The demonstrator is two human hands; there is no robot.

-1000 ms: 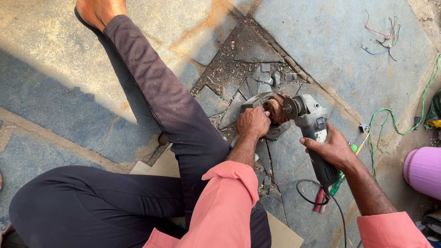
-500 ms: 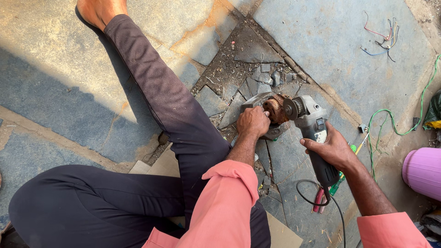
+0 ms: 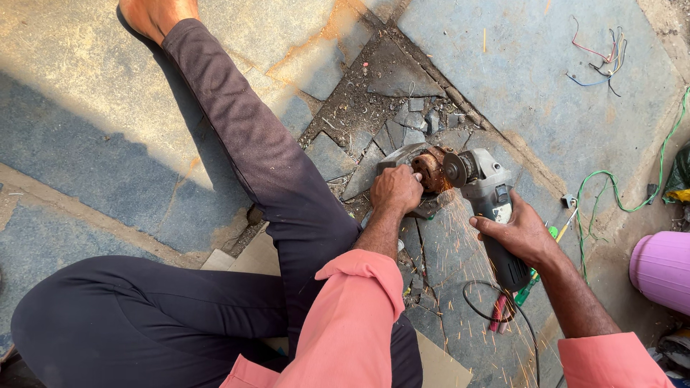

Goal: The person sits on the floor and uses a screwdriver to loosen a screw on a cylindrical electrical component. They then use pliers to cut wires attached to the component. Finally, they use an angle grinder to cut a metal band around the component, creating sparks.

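The right hand (image 3: 519,233) is wrapped tight round the dark handle of a grey grinder (image 3: 489,197), fingers curled over the top and thumb on the near side. The grinder's head points away from the person and to the left, its disc (image 3: 454,169) meeting a rusty part (image 3: 430,169) just beyond the knuckles of the other hand. Sparks spray back from the contact point toward the person, across the stone between the two forearms.

The left hand (image 3: 395,189) is closed as a fist over a grey metal housing (image 3: 402,154), pressing it down on the floor; the rusty part sits at the housing's right end, touching the fingertips. Whether the fingers reach under the housing cannot be told.

Below the right hand a black cord (image 3: 496,302) loops on the floor, and just beside it lie a red tool (image 3: 497,315) and a green-handled screwdriver (image 3: 532,284). Right of the wrist a green wire (image 3: 611,183) trails over the ground toward a pink, ribbed container (image 3: 661,269) at the frame's edge. Far beyond the grinder lies a small bundle of coloured wires (image 3: 596,61). Beyond the left hand the cracked slab (image 3: 388,86) shows broken stone pieces and grit. Left of it stretches the person's leg (image 3: 244,144) in dark trousers, and flat cardboard (image 3: 438,363) lies under the seated body.
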